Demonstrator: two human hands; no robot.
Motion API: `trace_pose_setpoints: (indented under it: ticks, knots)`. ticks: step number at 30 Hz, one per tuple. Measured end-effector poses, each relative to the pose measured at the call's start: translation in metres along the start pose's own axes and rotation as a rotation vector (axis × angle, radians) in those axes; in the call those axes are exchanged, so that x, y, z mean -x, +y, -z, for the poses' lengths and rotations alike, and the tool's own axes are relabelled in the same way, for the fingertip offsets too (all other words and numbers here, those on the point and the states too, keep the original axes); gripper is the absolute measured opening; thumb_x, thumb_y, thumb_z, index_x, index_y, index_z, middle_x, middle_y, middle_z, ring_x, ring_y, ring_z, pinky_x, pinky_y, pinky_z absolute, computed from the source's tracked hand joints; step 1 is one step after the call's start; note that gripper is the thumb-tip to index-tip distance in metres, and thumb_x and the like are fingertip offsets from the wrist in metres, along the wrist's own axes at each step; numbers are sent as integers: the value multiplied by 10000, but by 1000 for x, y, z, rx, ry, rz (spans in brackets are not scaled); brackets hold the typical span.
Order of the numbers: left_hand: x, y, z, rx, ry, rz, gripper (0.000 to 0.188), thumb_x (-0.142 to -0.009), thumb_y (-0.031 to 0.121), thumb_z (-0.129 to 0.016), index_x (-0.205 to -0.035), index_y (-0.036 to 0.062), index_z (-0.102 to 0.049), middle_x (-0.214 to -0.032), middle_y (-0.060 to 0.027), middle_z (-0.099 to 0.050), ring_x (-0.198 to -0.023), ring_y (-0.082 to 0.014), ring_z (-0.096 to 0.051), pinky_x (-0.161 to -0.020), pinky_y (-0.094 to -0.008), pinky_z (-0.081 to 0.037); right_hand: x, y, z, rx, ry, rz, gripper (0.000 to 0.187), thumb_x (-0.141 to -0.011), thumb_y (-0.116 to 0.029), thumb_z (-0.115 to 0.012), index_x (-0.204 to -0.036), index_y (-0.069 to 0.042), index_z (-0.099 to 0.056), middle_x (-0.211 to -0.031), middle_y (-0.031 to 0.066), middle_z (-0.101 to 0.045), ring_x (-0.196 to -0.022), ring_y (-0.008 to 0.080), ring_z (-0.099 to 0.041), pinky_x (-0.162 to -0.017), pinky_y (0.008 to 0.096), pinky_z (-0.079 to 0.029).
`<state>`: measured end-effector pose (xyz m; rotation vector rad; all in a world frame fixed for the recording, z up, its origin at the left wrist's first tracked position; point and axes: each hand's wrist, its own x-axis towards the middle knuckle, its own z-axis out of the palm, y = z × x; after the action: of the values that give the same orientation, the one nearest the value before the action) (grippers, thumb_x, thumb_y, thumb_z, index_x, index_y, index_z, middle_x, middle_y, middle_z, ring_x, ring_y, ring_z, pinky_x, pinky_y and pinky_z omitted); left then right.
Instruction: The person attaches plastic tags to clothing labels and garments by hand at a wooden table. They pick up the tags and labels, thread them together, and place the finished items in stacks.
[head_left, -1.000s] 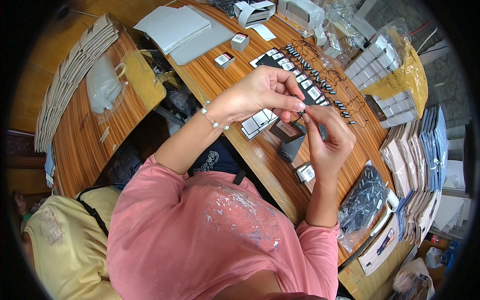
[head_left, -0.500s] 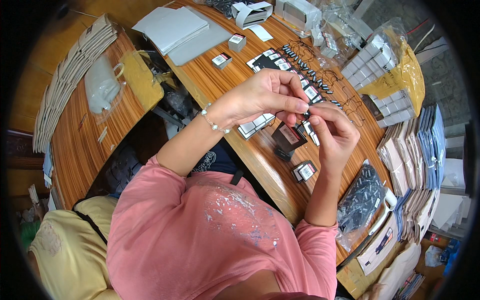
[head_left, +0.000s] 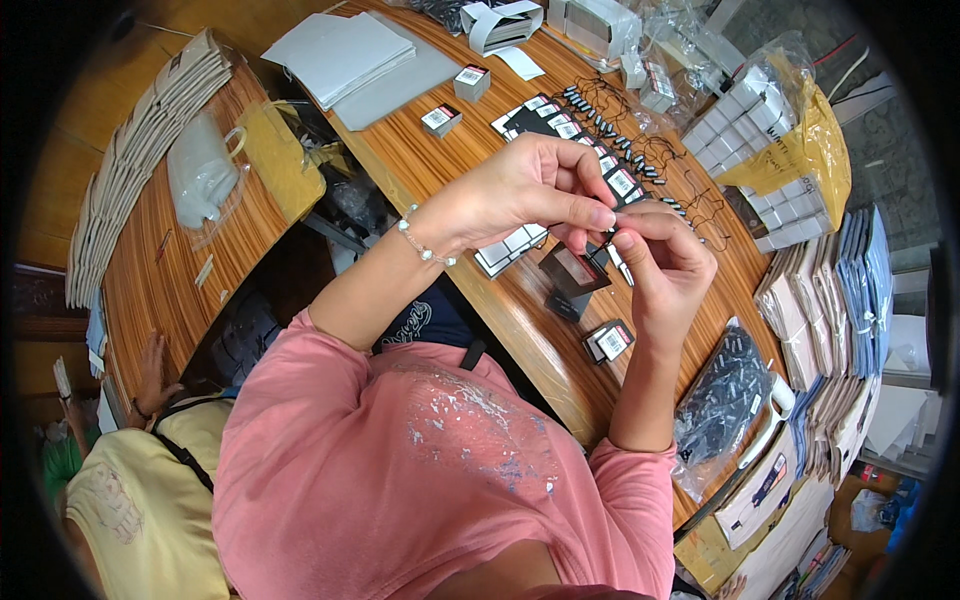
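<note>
Above the wooden table (head_left: pixel 510 315), my left hand (head_left: pixel 540 195) and my right hand (head_left: pixel 668 255) meet with thumbs and fingertips pinched together. Between them is the thin black cord of a hang tag; the exact spot they grip is mostly covered by the fingers. Below the fingertips hangs the dark hang tag (head_left: pixel 574 268), tilted. Under it lies another black piece (head_left: pixel 568 303). Close to my right wrist rests a small stack of black tags with a white barcode label (head_left: pixel 608 342). Beyond my hands, overlapping black tags (head_left: pixel 566 130) with white labels run in a row.
Black cords with small seals (head_left: pixel 612 132) lie beside the tag row. A plastic bag of black seals (head_left: pixel 722 400) is by my right forearm. Folded garments (head_left: pixel 805 330) are stacked at right, near a bag of white boxes (head_left: pixel 740 130). At left, a co-worker's hand (head_left: pixel 152 375) touches the other table.
My hands have shifted very slightly left, still pinched together. The hanging tag has tilted and moved a little. At the left, the co-worker's hand has come into view at the table edge.
</note>
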<state>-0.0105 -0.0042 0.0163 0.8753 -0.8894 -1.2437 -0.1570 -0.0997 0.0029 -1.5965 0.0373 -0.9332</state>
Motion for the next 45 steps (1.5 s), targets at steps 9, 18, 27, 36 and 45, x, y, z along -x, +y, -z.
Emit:
trace_pose_setpoints:
  ticks: [9,18,27,36,45]
  knots:
    - [-1,-2,4,-37,18,-21,135,-741,30,-650,-797,3,-530,-744,-69,-601,-570,-90,-595,-532,-178,-497,0,6,-2,52,11,3,55,-729,48,-621,-782,57,-617,-803,118,-610,-711,140,-560,-626,228,-449]
    - [0,5,-1,-56,23,-52,128,-747,33,-636,-805,3,-526,-743,-64,-599,-572,-88,-595,-535,-175,-498,-3,-5,4,247,-18,149,90,-718,49,-615,-805,48,-635,-803,121,-624,-750,179,-583,-653,250,-454]
    - [0,2,0,-17,-22,1,121,-754,47,-630,-806,6,-528,-766,-65,-600,-568,-72,-590,-543,-173,-504,-4,-6,5,250,-50,158,70,-699,69,-607,-763,51,-629,-772,120,-629,-720,186,-592,-643,266,-461]
    - [-1,1,0,3,-33,42,128,-749,55,-641,-812,10,-540,-760,-58,-598,-563,-70,-587,-521,-172,-497,-3,-8,5,338,-59,191,69,-685,61,-626,-752,46,-627,-751,116,-629,-694,192,-598,-631,267,-466]
    - [-1,2,2,8,-19,64,129,-738,34,-649,-810,2,-546,-776,-65,-600,-567,-68,-582,-510,-170,-495,-2,-13,0,443,-48,258,74,-679,68,-630,-748,40,-623,-733,112,-622,-686,198,-598,-624,265,-462]
